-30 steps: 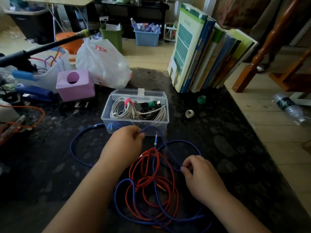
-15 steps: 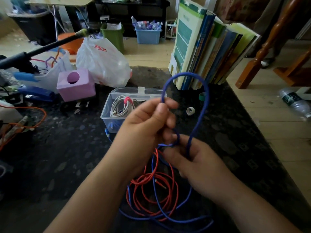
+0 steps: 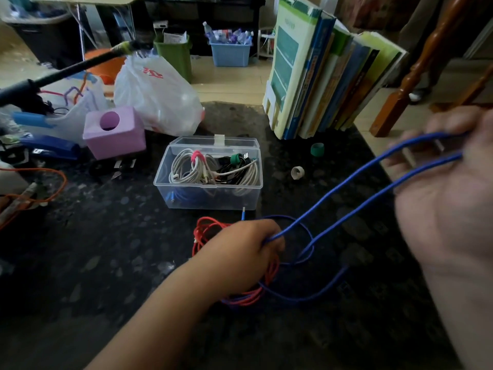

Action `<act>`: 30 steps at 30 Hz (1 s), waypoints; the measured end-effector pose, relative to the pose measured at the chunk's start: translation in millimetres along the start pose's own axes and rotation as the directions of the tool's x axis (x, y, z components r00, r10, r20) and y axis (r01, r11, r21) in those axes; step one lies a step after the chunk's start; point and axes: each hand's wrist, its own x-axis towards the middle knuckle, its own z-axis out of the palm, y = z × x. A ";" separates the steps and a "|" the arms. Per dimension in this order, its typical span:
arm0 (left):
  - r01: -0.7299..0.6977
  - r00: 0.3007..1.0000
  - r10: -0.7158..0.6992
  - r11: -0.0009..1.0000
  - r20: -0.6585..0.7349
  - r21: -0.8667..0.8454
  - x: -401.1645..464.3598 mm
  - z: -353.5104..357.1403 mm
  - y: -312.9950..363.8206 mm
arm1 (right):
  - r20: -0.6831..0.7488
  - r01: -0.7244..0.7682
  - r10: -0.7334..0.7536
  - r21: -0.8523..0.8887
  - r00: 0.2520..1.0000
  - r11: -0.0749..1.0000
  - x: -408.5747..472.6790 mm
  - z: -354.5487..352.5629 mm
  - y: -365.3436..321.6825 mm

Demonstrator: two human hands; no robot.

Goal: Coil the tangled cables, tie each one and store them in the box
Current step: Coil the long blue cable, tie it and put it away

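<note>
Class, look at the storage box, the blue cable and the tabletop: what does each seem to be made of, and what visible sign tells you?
Box: clear, glossy plastic, most likely; the coiled cables show through its walls.
Blue cable: flexible, matte sheath, perhaps rubber or braided; it bends in loops between the hands.
Tabletop: dark speckled surface with a faint sheen, possibly polished stone or an imitation.

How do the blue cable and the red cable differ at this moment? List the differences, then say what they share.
The blue cable is stretched in two strands between the left hand and the raised right hand; the red cable lies bunched on the table. The blue cable is partly lifted; the red cable stays down, partly under the left hand. Both are outside the box and untied.
</note>
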 end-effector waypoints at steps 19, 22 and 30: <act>0.078 0.987 -0.142 0.831 0.074 0.551 -0.4 1.6 -53.6 | 0.359 0.239 0.415 -0.919 0.836 0.313 -28.9 -25.6 47.0; 0.108 0.989 -0.144 0.812 0.018 0.573 -1.8 7.9 -57.8 | 0.206 0.330 0.784 -0.944 0.586 0.000 -34.0 -33.1 58.2; 0.324 0.940 -0.325 0.743 -0.108 0.586 -3.6 0.8 -65.4 | 0.049 0.477 0.843 -0.842 0.535 -0.253 -46.3 -47.7 80.7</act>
